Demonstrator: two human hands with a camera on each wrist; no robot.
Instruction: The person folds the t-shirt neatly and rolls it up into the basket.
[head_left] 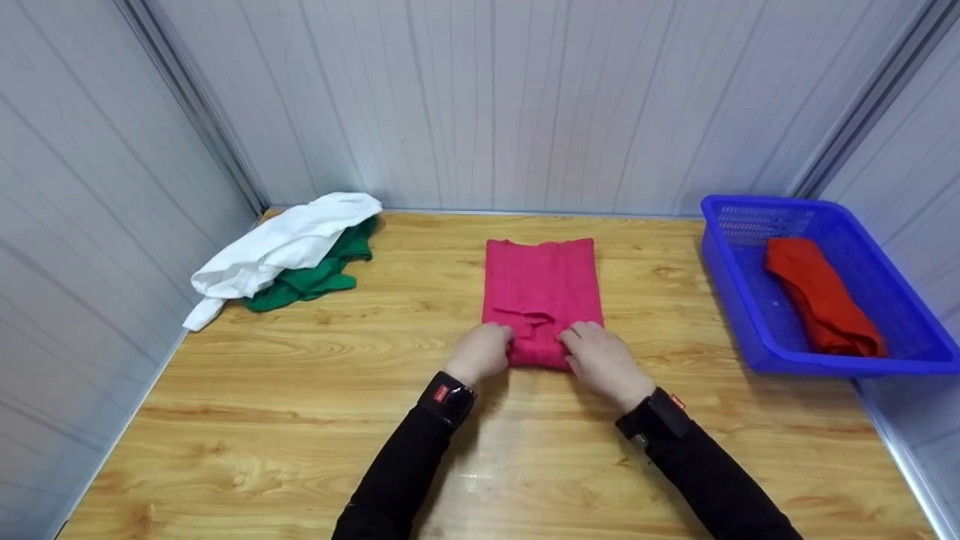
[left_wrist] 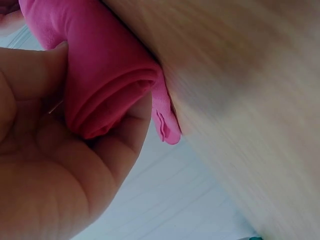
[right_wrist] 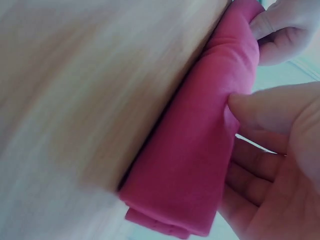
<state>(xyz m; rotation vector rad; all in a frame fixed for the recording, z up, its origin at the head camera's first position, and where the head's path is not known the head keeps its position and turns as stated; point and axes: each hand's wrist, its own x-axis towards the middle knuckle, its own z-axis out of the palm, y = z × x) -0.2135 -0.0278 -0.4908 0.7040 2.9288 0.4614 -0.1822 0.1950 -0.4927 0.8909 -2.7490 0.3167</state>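
Note:
A pink garment (head_left: 544, 274) lies folded into a narrow panel on the wooden table, its near end rolled over into a thick fold. My left hand (head_left: 482, 352) grips the left end of that roll; in the left wrist view the thumb lies on the outside and the fingers curl round the layered pink cloth (left_wrist: 107, 60). At the right part of the roll is my right hand (head_left: 602, 361). Its thumb presses the pink roll (right_wrist: 195, 135) in the right wrist view, with the fingers bent behind it. Some fingertips are hidden by the cloth.
At the back left, a crumpled white cloth (head_left: 289, 240) lies over a green one (head_left: 319, 277). A blue plastic basket (head_left: 731, 300) stands on the right, holding a folded orange-red cloth (head_left: 821, 296). Pale panel walls (head_left: 480, 105) enclose the table (head_left: 300, 420) at back and sides.

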